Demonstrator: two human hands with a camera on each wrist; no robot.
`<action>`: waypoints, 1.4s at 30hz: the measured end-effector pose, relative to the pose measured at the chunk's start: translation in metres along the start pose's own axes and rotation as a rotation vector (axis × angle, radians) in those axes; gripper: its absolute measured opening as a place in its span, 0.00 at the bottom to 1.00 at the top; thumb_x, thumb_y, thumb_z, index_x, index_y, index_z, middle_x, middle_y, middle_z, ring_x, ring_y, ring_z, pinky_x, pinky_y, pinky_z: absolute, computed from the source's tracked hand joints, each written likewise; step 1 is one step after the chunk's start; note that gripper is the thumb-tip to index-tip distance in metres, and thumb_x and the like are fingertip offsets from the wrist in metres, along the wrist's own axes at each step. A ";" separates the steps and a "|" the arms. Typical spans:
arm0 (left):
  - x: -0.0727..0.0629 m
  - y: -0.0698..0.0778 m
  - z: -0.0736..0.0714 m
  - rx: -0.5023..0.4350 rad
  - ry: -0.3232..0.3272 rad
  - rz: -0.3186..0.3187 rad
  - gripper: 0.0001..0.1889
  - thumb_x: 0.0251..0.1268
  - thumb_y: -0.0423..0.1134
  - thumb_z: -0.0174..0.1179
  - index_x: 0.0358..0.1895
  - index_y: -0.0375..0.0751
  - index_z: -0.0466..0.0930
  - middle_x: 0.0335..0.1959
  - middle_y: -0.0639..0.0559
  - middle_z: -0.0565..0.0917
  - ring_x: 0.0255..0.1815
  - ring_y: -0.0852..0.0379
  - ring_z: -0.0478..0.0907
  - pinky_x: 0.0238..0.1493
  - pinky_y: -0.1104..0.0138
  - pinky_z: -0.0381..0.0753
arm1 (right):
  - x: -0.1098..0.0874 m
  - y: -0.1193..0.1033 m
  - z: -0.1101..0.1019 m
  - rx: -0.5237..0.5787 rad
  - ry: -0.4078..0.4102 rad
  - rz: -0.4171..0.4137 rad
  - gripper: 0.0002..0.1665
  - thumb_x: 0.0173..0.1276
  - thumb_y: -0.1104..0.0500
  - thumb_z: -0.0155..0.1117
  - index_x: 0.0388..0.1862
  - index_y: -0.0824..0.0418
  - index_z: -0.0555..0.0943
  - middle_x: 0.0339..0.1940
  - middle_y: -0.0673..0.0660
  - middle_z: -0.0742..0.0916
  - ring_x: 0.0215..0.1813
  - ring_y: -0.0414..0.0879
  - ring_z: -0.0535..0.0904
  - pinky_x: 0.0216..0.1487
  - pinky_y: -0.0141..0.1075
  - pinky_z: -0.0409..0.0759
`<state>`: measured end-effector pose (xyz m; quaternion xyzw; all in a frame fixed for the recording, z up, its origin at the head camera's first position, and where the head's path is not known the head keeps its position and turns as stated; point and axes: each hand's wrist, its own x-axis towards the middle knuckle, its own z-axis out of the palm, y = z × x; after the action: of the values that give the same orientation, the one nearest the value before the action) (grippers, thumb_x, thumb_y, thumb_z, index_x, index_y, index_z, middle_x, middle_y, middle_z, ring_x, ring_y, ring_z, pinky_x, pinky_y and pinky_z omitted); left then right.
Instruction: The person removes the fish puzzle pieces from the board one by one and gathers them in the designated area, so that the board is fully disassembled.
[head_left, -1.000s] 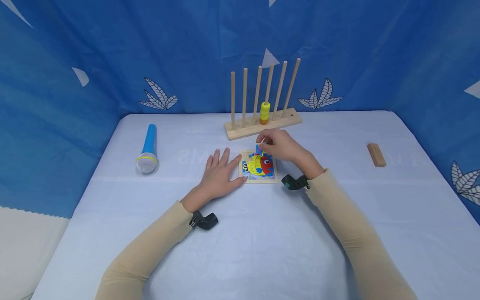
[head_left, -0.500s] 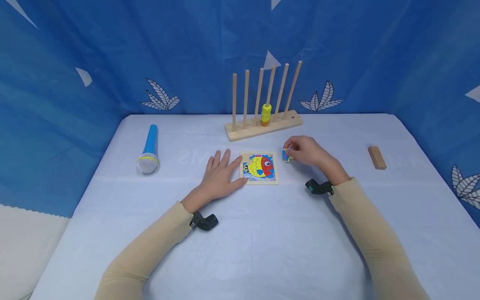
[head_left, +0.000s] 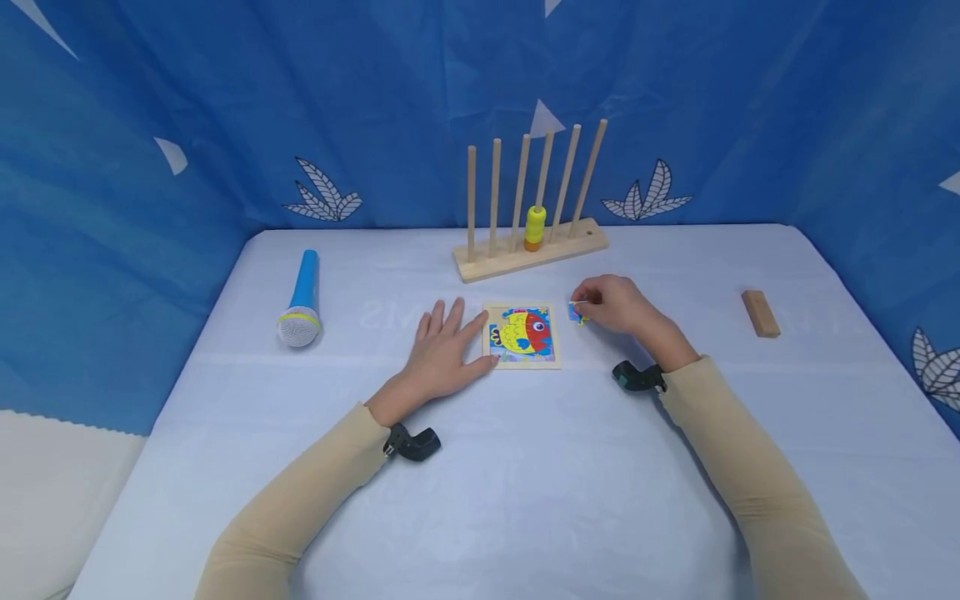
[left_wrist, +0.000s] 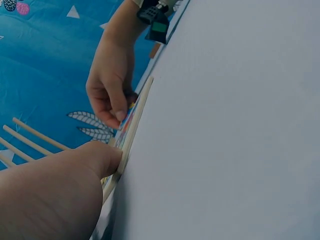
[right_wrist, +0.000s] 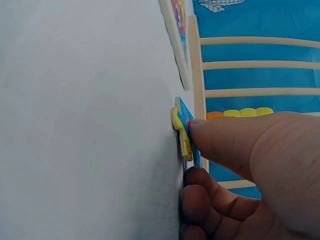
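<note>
A fish jigsaw puzzle (head_left: pixel 517 333) lies in a square wooden frame (head_left: pixel 525 366) at the middle of the table, bare wood showing at its upper left corner. Along the frame's left side rests my left hand (head_left: pixel 442 354), fingers spread, with index finger and thumb at the edge; in the left wrist view the thumb (left_wrist: pixel 107 157) touches the rim. To the right of the frame, my right hand (head_left: pixel 615 304) pinches a blue and yellow puzzle piece (head_left: pixel 576 312). The right wrist view shows this puzzle piece (right_wrist: pixel 183 122) tilted under the thumb, its lower edge right at the tabletop.
Behind the puzzle stands a wooden peg rack (head_left: pixel 495 265) with yellow and orange beads (head_left: pixel 535 225) on one peg. A blue toy microphone (head_left: pixel 303 292) lies at left, a wooden block (head_left: pixel 761 314) at right. A blue curtain (head_left: pixel 420 100) hangs behind the table.
My right hand has moved from over the puzzle's upper part to the table on its right, carrying the puzzle piece. Since half a second ago it has barely shifted. My left hand stays in place.
</note>
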<state>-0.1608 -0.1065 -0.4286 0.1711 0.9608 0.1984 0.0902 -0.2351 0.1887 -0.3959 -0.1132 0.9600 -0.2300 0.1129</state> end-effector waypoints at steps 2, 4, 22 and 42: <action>0.000 0.000 0.000 0.001 0.001 0.001 0.41 0.69 0.64 0.54 0.82 0.52 0.57 0.85 0.38 0.45 0.86 0.32 0.32 0.82 0.37 0.36 | 0.000 0.000 0.001 -0.003 0.005 -0.001 0.13 0.72 0.61 0.64 0.52 0.64 0.85 0.41 0.62 0.84 0.45 0.54 0.74 0.48 0.43 0.74; 0.001 -0.001 0.001 0.002 0.000 0.001 0.41 0.69 0.64 0.54 0.82 0.52 0.57 0.85 0.38 0.45 0.86 0.32 0.32 0.82 0.37 0.36 | 0.000 0.001 0.002 -0.003 0.008 -0.004 0.13 0.72 0.61 0.64 0.52 0.64 0.86 0.41 0.62 0.84 0.46 0.55 0.74 0.49 0.44 0.74; 0.002 -0.001 0.001 -0.004 -0.005 0.006 0.41 0.69 0.64 0.53 0.82 0.53 0.57 0.85 0.38 0.44 0.86 0.32 0.32 0.81 0.37 0.35 | 0.000 0.005 0.003 0.035 0.033 -0.002 0.12 0.75 0.60 0.61 0.51 0.64 0.84 0.44 0.63 0.85 0.47 0.55 0.75 0.52 0.46 0.76; 0.001 0.000 -0.002 0.015 -0.030 -0.007 0.41 0.70 0.65 0.52 0.82 0.54 0.56 0.85 0.38 0.44 0.85 0.32 0.32 0.82 0.37 0.36 | 0.019 -0.060 -0.001 0.048 -0.033 -0.119 0.20 0.73 0.55 0.65 0.59 0.62 0.82 0.49 0.62 0.87 0.49 0.54 0.80 0.50 0.44 0.84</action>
<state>-0.1626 -0.1071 -0.4268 0.1713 0.9614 0.1882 0.1042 -0.2434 0.1319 -0.3698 -0.1713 0.9438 -0.2573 0.1173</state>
